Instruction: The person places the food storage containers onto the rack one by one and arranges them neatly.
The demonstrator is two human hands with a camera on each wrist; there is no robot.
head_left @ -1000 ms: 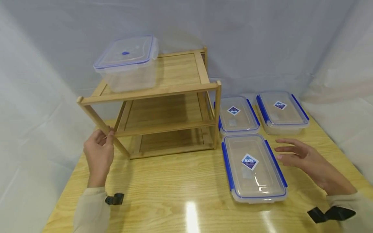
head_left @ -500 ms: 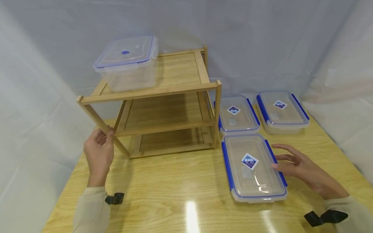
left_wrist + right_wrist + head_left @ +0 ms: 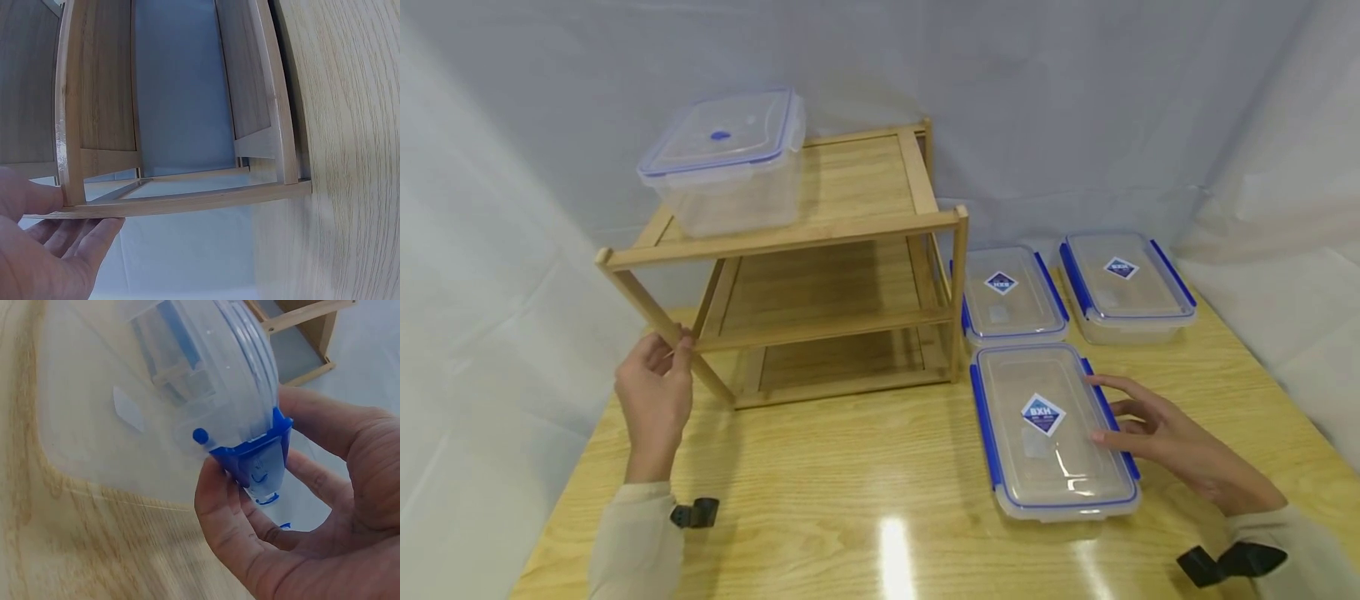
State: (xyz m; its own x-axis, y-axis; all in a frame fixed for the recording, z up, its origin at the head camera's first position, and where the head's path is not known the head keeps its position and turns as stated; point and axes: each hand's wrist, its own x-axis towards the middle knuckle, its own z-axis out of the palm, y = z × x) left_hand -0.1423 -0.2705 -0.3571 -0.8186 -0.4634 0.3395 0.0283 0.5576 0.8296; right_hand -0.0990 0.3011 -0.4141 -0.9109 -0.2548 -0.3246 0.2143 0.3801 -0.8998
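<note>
My left hand (image 3: pixel 655 387) grips the front left post of a three-tier wooden shelf rack (image 3: pixel 865 179), near the middle tier. In the left wrist view the thumb and fingers lie on either side of that post (image 3: pixel 187 201). At the right, my right hand (image 3: pixel 1180 446) holds the right edge of a clear plastic food container (image 3: pixel 1052 433) with blue side clips. The right wrist view has thumb and fingers around its blue clip (image 3: pixel 253 453). The container lies flat on the table, a diamond-shaped label on its lid.
Two more clear containers, one behind the near one (image 3: pixel 1007 308) and one at the far right (image 3: pixel 1127 287), stand on the wooden table (image 3: pixel 820 483). A large lidded box (image 3: pixel 730 179) sits on the rack's top left. Pale sheets (image 3: pixel 1060 108) hang around the table.
My right hand has moved left from beside the near container and taken hold of its right edge. The left hand has stayed on the post, and the containers have not visibly moved.
</note>
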